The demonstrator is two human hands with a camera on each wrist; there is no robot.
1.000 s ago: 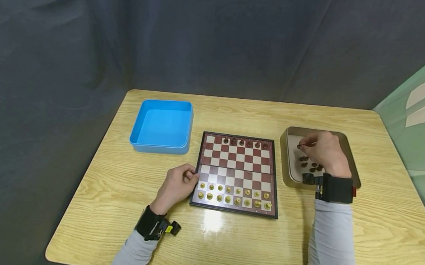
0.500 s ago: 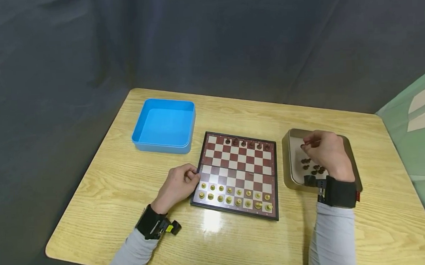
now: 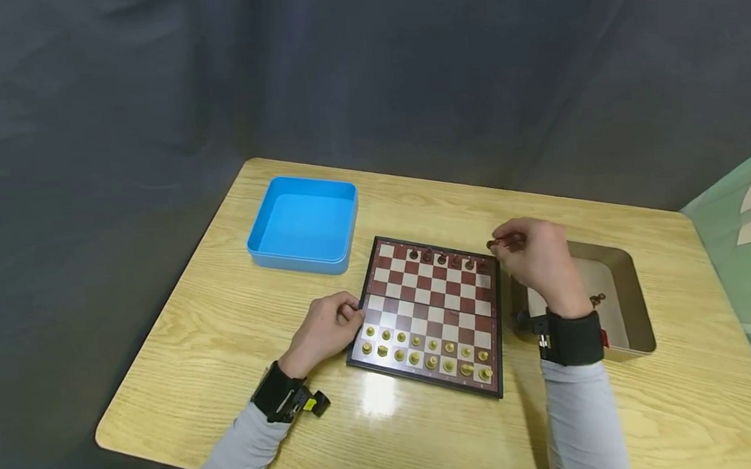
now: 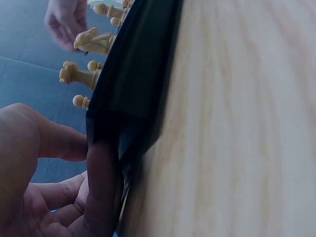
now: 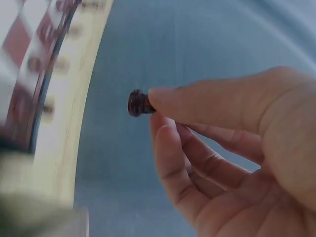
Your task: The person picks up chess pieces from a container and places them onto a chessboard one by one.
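– Head view: what could go wrong?
– The right hand, right of centre, could topple standing pieces by swinging low. It pinches a dark chess piece near the board's upper-right corner.
– Left wrist?
– A tug could jolt the board; the left hand, lower left, pinches its edge.
– Right wrist?
– A slack grip could drop the dark chess piece; the right hand closes to its thickness.

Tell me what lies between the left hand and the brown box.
The chessboard with its chess pieces, then a narrow strip of table, as the head view shows.
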